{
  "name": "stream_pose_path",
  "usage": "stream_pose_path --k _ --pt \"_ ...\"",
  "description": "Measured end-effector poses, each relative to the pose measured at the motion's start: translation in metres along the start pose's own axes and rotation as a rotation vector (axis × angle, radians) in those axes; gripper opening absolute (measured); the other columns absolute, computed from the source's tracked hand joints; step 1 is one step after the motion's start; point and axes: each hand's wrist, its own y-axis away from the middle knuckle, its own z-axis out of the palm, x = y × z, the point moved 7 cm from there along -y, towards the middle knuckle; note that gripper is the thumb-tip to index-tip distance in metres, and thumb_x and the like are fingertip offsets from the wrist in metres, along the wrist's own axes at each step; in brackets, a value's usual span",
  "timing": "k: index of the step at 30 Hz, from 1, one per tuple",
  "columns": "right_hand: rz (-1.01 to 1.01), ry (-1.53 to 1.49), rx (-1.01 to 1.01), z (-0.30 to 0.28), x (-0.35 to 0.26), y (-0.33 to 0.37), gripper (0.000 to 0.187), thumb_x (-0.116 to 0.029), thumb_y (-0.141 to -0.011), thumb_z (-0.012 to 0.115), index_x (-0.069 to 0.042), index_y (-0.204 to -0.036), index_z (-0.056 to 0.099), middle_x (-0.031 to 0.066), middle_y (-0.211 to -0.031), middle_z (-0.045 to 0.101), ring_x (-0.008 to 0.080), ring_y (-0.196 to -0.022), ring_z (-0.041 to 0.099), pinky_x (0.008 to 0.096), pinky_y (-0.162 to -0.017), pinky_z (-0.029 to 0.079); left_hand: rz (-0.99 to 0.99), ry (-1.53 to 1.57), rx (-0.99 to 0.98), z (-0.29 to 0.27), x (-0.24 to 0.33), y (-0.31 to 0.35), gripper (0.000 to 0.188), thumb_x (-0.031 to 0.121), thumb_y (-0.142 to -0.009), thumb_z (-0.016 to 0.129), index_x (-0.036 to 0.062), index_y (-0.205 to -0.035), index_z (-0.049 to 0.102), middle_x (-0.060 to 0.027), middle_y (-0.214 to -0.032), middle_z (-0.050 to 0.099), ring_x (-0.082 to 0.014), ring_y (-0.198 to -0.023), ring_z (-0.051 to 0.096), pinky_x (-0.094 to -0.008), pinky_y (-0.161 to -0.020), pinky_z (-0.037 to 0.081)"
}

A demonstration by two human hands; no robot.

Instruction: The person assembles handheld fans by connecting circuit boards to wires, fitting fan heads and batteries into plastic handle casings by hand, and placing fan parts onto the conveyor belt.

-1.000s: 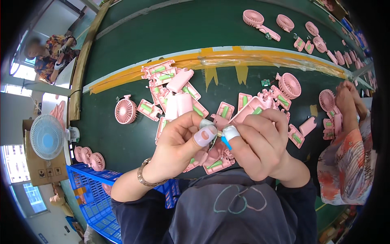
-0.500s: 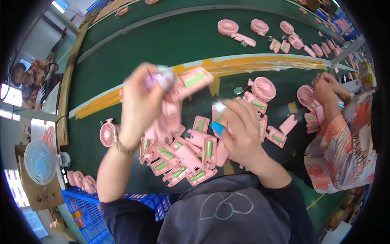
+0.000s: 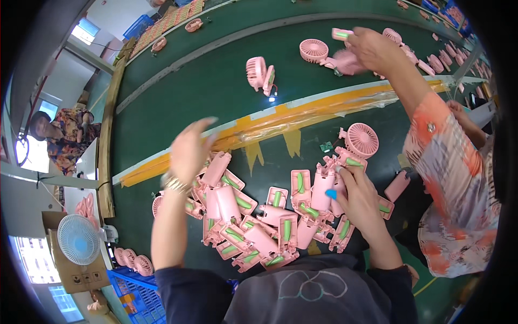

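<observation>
The left hand [image 3: 187, 149] has come away empty, fingers loosely spread — a pink fan [image 3: 256, 74] with a lit board [image 3: 272, 99] now sits beyond the taped strip [image 3: 270, 121], seemingly set aside — while the right hand [image 3: 356, 195] curls by a pink casing [image 3: 322, 190], its grip unclear.

This looks like a factory workshop. Lots of matching pink fan parts [image 3: 263, 237] lie in a heap on the long green table [image 3: 162, 102]. A co-worker [image 3: 431, 132] reaches over the table from its right side. Left of the table is another person [image 3: 66, 137].
</observation>
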Motion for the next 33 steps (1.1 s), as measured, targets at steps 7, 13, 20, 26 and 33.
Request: stream_pose_path --k 7,13,20,26,33 --pt "-0.128 0.084 -0.070 0.013 -0.041 -0.012 0.073 -0.016 -0.060 0.079 -0.001 -0.124 0.047 0.0169 -0.115 0.048 0.0352 -0.110 0.044 0.0434 -0.091 0.037 -0.798 -0.089 -0.398 -0.051 -0.205 0.175 0.087 0.061 -0.071 0.069 -0.0012 -0.127 0.050 -0.0249 -0.114 0.061 -0.0313 -0.102 0.063 -0.0401 -0.084 0.050" --pt "-0.196 0.088 0.111 0.015 -0.065 -0.014 0.055 0.004 -0.071 0.060 -0.002 -0.124 0.051 0.0166 -0.118 0.053 0.0351 -0.116 0.047 0.0406 -0.098 0.037 -0.631 0.261 -0.311 -0.016 -0.215 0.189 0.063 0.041 -0.076 0.072 0.0033 -0.122 0.052 -0.0205 -0.105 0.064 -0.0274 -0.099 0.062 -0.0353 -0.085 0.049" --pt "-0.440 -0.459 0.247 0.012 -0.100 -0.014 0.046 0.011 -0.076 0.055 -0.006 -0.119 0.055 0.0143 -0.113 0.059 0.0271 -0.111 0.055 0.0345 -0.095 0.042 -0.876 0.033 -0.211 -0.009 -0.217 0.197 0.059 0.042 -0.075 0.069 0.0034 -0.117 0.054 -0.0216 -0.106 0.064 -0.0348 -0.102 0.061 -0.0406 -0.086 0.049" --pt "-0.763 0.096 -0.118 0.101 -0.123 -0.064 0.037 0.002 -0.069 0.058 -0.005 -0.105 0.058 0.0140 -0.121 0.052 0.0318 -0.113 0.052 0.0376 -0.093 0.045 -0.770 -0.068 -0.090 -0.001 -0.212 0.185 0.044 0.027 -0.077 0.061 0.0083 -0.116 0.058 -0.0184 -0.110 0.063 -0.0350 -0.102 0.061 -0.0424 -0.087 0.049" --pt "-0.331 -0.241 -0.166 0.095 -0.091 -0.070 0.048 0.000 -0.074 0.057 -0.003 -0.121 0.050 0.0161 -0.121 0.053 0.0325 -0.108 0.050 0.0427 -0.094 0.035 -0.746 0.081 0.033 0.000 -0.209 0.183 0.038 0.019 -0.079 0.059 0.0064 -0.115 0.059 -0.0165 -0.098 0.067 -0.0332 -0.093 0.064 -0.0402 -0.082 0.050"
